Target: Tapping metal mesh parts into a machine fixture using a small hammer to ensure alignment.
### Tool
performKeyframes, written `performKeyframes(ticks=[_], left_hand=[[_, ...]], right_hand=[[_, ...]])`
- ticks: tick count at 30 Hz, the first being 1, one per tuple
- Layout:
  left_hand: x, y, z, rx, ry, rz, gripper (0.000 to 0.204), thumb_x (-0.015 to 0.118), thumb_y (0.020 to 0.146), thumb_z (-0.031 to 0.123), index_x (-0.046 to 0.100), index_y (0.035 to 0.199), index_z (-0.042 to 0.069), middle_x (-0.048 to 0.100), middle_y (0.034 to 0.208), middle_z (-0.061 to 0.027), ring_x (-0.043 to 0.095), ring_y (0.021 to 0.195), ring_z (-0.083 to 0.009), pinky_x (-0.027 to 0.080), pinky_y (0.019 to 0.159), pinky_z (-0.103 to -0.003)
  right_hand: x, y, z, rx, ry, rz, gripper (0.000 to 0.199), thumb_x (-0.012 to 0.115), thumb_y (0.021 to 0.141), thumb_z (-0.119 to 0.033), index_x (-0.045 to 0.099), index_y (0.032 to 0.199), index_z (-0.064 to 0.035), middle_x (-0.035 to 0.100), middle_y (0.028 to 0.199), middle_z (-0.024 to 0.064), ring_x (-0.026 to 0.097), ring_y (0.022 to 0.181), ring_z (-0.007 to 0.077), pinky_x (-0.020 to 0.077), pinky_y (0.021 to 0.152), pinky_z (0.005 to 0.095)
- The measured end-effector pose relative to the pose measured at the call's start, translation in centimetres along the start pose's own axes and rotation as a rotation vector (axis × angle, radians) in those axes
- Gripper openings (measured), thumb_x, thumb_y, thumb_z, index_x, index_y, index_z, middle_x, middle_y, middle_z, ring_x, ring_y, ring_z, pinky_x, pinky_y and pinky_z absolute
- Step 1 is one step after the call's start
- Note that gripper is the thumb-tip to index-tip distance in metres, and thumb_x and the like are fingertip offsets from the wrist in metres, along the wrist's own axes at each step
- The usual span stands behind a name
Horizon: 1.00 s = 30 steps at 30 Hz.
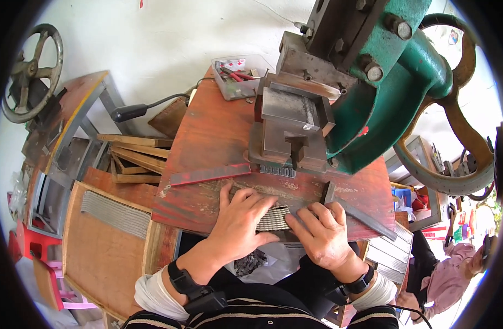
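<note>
A small block of ribbed, silvery metal strips lies at the table's near edge, between my two hands. My left hand grips its left end between thumb and forefinger, the other fingers resting on the wood. At the block's right end, my right hand presses with bent fingers. Beyond them stands a green press with a steel die. A toothed metal piece shows below the die's front edge. To the right of my right hand lies a hammer-like steel bar.
A red flat bar lies left of the die. Behind it, a clear plastic box holds red-handled pliers. A wooden tray with rows of metal strips stands left; another tray is at right. A person in pink is at far right.
</note>
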<state>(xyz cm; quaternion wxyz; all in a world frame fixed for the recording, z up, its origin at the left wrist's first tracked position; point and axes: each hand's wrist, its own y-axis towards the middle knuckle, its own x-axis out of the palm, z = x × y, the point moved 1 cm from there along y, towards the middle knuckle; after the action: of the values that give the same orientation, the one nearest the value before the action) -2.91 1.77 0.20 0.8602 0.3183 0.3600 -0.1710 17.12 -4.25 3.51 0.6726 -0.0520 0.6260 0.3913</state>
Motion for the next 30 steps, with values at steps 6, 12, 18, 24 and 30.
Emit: performKeyframes(ticks=[6, 12, 18, 24, 30], left_hand=[[-0.6, -1.1, -1.1, 0.026, -0.078, 0.083, 0.066, 0.090, 0.058, 0.023, 0.062, 0.115, 0.006, 0.061, 0.099, -0.0076, 0.052, 0.110, -0.0303, 0.027, 0.108, -0.055], [-0.3, -1.2, -1.0, 0.012, -0.033, 0.096, 0.062, 0.090, 0.058, 0.022, 0.062, 0.111, 0.005, 0.062, 0.099, -0.0089, 0.054, 0.104, -0.0310, 0.031, 0.105, -0.052], [-0.6, -1.2, -1.0, -0.016, -0.057, 0.059, 0.060, 0.088, 0.061, 0.022, 0.061, 0.111, 0.003, 0.061, 0.103, -0.0101, 0.052, 0.109, -0.0307, 0.030, 0.105, -0.054], [-1.0, -0.9, -0.9, -0.004, 0.032, -0.027, 0.066, 0.090, 0.057, 0.027, 0.064, 0.113, 0.005, 0.060, 0.104, -0.0086, 0.051, 0.109, -0.0300, 0.031, 0.103, -0.051], [-0.3, -0.1, 1.3, -0.051, 0.188, -0.069, 0.059, 0.087, 0.064, 0.032, 0.065, 0.111, 0.005, 0.059, 0.107, -0.0070, 0.049, 0.113, -0.0290, 0.027, 0.105, -0.057]], right_hand=[[0.1, 0.2, -0.3, 0.013, 0.010, -0.007, 0.040, 0.058, 0.074, -0.021, 0.069, 0.110, -0.0068, 0.060, 0.105, 0.0066, 0.054, 0.104, 0.0251, 0.0396, 0.092, 0.0456], [0.1, 2.0, -2.6, 0.086, 0.052, -0.063, 0.041, 0.059, 0.078, -0.018, 0.067, 0.118, -0.0144, 0.057, 0.118, 0.0078, 0.049, 0.113, 0.0291, 0.0365, 0.093, 0.0518], [0.7, 2.2, -2.3, 0.080, 0.110, -0.102, 0.044, 0.064, 0.079, -0.020, 0.065, 0.123, -0.0218, 0.053, 0.129, 0.0090, 0.044, 0.121, 0.0338, 0.0344, 0.097, 0.0556], [0.9, 1.4, -1.6, 0.130, 0.112, -0.085, 0.043, 0.063, 0.078, -0.019, 0.066, 0.121, -0.0217, 0.053, 0.129, 0.0094, 0.044, 0.123, 0.0332, 0.0328, 0.101, 0.0547], [1.2, 0.9, -1.4, 0.128, 0.150, -0.036, 0.042, 0.064, 0.076, -0.018, 0.067, 0.118, -0.0162, 0.052, 0.130, 0.0102, 0.045, 0.123, 0.0330, 0.0338, 0.099, 0.0538]])
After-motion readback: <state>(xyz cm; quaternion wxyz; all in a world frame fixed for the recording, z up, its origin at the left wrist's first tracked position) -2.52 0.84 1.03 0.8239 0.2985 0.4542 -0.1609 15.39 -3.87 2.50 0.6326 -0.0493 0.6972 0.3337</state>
